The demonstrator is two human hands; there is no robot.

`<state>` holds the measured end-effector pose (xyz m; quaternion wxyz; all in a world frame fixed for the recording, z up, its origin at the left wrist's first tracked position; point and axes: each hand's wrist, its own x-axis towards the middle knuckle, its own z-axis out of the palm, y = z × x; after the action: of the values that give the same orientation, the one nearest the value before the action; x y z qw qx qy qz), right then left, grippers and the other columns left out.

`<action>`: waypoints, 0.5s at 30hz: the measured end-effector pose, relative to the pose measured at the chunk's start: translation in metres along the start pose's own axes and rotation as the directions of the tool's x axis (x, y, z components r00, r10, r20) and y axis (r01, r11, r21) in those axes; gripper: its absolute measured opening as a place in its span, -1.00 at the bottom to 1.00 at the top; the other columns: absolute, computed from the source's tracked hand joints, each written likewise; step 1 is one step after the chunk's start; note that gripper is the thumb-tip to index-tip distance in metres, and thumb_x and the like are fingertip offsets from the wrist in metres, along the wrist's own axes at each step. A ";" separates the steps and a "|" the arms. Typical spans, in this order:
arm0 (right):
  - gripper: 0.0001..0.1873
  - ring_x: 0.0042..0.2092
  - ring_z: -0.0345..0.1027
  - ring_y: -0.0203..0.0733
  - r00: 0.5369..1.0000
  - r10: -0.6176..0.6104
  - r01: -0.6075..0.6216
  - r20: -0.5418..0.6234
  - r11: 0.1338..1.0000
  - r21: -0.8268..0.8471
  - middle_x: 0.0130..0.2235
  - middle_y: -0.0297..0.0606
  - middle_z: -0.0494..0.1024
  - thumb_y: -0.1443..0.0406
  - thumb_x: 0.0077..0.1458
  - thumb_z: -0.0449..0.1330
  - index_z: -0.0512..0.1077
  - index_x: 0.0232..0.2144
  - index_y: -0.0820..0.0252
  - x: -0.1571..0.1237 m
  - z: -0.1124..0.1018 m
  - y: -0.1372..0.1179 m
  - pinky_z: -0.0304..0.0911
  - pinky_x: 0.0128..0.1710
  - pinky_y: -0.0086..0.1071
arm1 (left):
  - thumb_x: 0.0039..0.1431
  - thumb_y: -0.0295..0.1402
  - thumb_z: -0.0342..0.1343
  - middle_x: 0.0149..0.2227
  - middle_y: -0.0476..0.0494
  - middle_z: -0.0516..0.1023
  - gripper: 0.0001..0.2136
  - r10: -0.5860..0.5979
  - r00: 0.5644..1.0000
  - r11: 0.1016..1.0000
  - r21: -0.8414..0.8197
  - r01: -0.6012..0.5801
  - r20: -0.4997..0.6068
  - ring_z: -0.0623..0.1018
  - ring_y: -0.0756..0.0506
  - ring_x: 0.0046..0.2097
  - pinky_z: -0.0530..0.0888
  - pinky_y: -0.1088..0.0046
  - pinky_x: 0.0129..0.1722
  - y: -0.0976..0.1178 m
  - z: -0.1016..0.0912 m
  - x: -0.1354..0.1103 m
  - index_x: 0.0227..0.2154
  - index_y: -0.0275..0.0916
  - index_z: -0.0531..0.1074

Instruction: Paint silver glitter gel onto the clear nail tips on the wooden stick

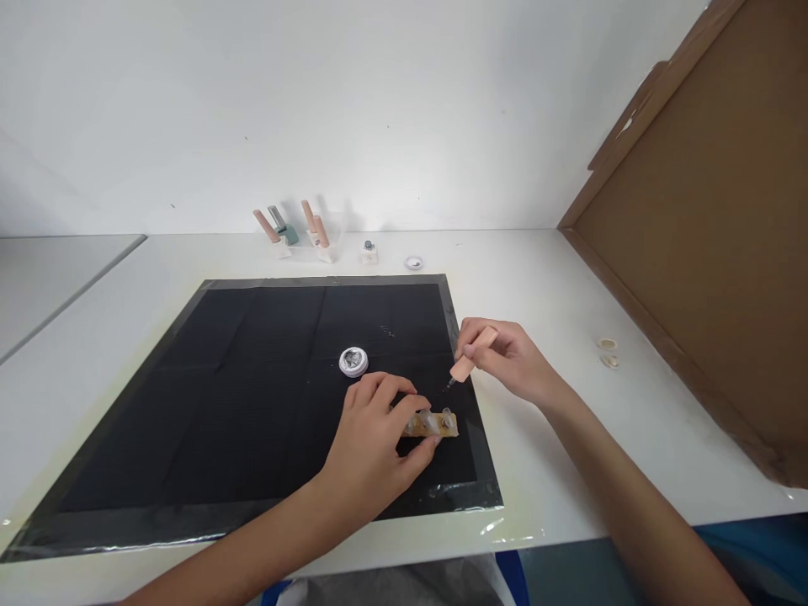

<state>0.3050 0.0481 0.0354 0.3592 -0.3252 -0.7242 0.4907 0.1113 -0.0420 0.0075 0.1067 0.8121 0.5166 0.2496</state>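
My left hand (377,433) grips a short yellowish strip (451,429) on the black mat, thumb at its near side and fingers at its far side. Several clear nail tips (430,421) stand up from the strip; its left end is hidden behind my fingers. Pinched in my right hand (508,358) is a nail polish brush with a peach handle (473,357). Its dark tip points down and left, above the strip's right end and apart from it. Beyond my left hand sits a small round white jar (353,362) with something silvery inside.
The black mat (265,379) has clear tape along its edges. Behind it stand several nail polish bottles (319,240), a small bottle without a tall cap (369,252) and a round white lid (413,263). Two small round pieces (608,344) lie right, near a large cardboard panel (707,210).
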 end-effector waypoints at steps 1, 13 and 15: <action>-0.77 -0.44 0.31 -0.31 1.000 -0.002 0.002 -0.008 1.000 0.002 -0.52 -0.35 0.52 0.42 0.10 0.07 0.36 -0.58 0.19 0.000 -0.001 0.000 0.16 -0.47 -0.42 | 0.05 -0.39 0.14 -0.20 -0.21 0.48 -0.86 0.002 1.000 1.000 -0.006 -0.002 0.002 0.39 -0.27 -0.12 0.34 0.10 -0.21 0.000 0.000 0.000 -0.28 -0.19 0.44; -0.77 -0.43 0.31 -0.31 0.998 0.051 -0.051 -0.038 0.999 -0.006 -0.51 -0.36 0.51 0.41 0.09 0.08 0.36 -0.59 0.18 0.000 -0.003 -0.002 0.17 -0.47 -0.43 | 0.09 -0.44 0.12 -0.27 -0.16 0.50 -0.93 0.138 0.980 0.990 0.028 -0.135 -0.140 0.39 -0.21 -0.17 0.32 0.20 -0.22 -0.001 0.003 -0.002 -0.42 -0.20 0.50; -0.78 -0.42 0.32 -0.31 0.997 0.056 -0.056 -0.044 0.998 -0.007 -0.51 -0.36 0.51 0.42 0.08 0.08 0.36 -0.58 0.18 0.000 -0.003 -0.002 0.17 -0.46 -0.43 | 0.10 -0.44 0.13 -0.29 -0.13 0.50 -0.92 0.158 0.973 0.987 0.034 -0.154 -0.167 0.40 -0.19 -0.17 0.31 0.22 -0.22 -0.002 0.003 -0.002 -0.44 -0.20 0.51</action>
<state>0.3077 0.0492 0.0382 0.3598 -0.3573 -0.7087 0.4905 0.1112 -0.0424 0.0033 0.0338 0.8271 0.4609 0.3199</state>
